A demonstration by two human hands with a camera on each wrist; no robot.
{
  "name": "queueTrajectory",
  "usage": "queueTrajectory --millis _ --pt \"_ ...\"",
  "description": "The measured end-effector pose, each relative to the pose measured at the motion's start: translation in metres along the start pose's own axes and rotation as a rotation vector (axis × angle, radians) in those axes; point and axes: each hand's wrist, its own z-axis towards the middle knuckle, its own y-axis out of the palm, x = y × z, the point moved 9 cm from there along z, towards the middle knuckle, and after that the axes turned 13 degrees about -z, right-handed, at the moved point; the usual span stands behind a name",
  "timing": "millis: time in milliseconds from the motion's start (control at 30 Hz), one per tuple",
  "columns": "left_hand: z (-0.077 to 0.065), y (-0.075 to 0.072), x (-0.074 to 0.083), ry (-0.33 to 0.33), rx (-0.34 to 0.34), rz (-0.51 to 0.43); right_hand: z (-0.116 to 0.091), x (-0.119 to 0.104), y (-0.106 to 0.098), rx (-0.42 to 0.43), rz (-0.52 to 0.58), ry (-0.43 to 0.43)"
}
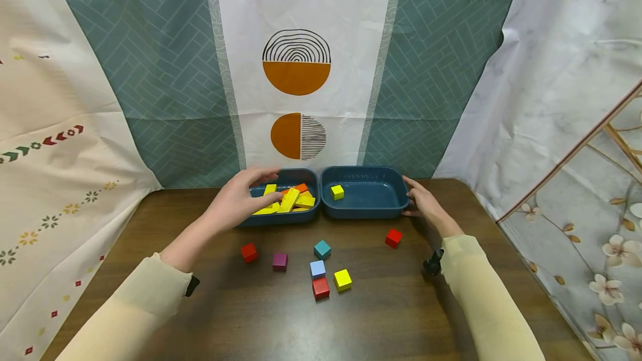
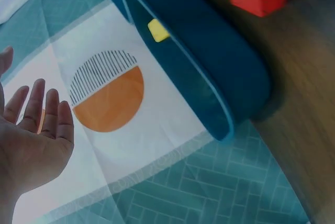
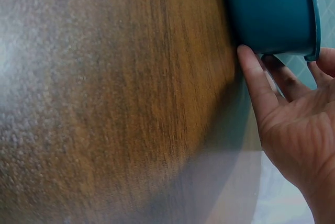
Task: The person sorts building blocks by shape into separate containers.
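Note:
My left hand (image 1: 239,196) hovers at the left end of the left blue tray (image 1: 296,218), fingers spread and nothing held. The left wrist view shows the same hand (image 2: 39,140) with its palm bare. Yellow blocks (image 1: 289,200) and orange blocks (image 1: 302,187) lie in that tray, partly hidden by the hand. At the right blue tray (image 1: 366,213), my right hand (image 1: 426,202) touches the right end with extended fingers, the thumb by the rim in the right wrist view. One yellow cube (image 1: 337,192) sits inside this tray.
In front of the trays lie a red cube (image 1: 248,252), a purple cube (image 1: 280,262), a teal cube (image 1: 322,249), a light blue cube (image 1: 317,269), another red cube (image 1: 321,288) and a yellow cube (image 1: 343,280). A third red cube (image 1: 393,238) is near the right tray. Curtains (image 1: 170,71) hang behind.

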Motion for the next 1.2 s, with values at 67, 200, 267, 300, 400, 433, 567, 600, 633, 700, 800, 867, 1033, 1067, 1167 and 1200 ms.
queueTrajectory --millis 67,200,267,300,400,433,567,600,633,700,800,867,1033,1067,1167,1200 --pt "-0.006 -0.003 -0.005 -0.021 0.005 0.018 0.000 0.000 0.000 0.000 0.000 0.000" --pt "-0.018 -0.010 -0.016 -0.063 0.019 0.051 0.004 0.003 0.000 -0.001 0.008 0.000" --pt "-0.024 -0.014 -0.021 -0.073 0.025 0.064 0.007 0.008 0.000 0.000 0.011 0.000" --pt "-0.027 -0.016 -0.023 -0.075 0.026 0.066 0.009 0.011 0.000 0.003 0.008 -0.001" --pt "-0.035 -0.019 -0.028 -0.068 0.025 0.073 0.015 0.021 -0.002 0.018 -0.007 -0.003" --pt "-0.037 -0.020 -0.030 -0.065 0.024 0.072 0.017 0.023 -0.002 0.022 -0.016 -0.005" --pt "-0.050 -0.020 -0.041 -0.084 0.018 0.075 0.022 0.029 -0.002 0.034 -0.038 -0.014" --pt "-0.054 -0.020 -0.045 -0.098 0.018 0.080 0.022 0.029 -0.001 0.034 -0.040 -0.018" --pt "-0.057 -0.020 -0.049 -0.110 0.015 0.085 0.022 0.029 -0.001 0.035 -0.039 -0.019" --pt "-0.064 -0.019 -0.056 -0.135 0.013 0.096 0.022 0.029 -0.001 0.038 -0.035 -0.021" --pt "-0.071 -0.019 -0.066 -0.151 0.008 0.121 0.021 0.028 -0.002 0.042 -0.031 -0.024" --pt "-0.075 -0.019 -0.072 -0.155 0.003 0.138 0.020 0.028 -0.002 0.046 -0.029 -0.022" --pt "-0.085 -0.014 -0.090 -0.173 -0.017 0.182 0.020 0.027 -0.003 0.047 -0.034 -0.018" --pt "-0.088 -0.013 -0.094 -0.179 -0.021 0.188 0.020 0.027 -0.003 0.046 -0.037 -0.018" --pt "-0.092 -0.008 -0.106 -0.202 -0.038 0.208 0.021 0.028 -0.004 0.048 -0.044 -0.016" --pt "-0.094 -0.007 -0.109 -0.211 -0.043 0.216 0.021 0.028 -0.004 0.048 -0.043 -0.016"
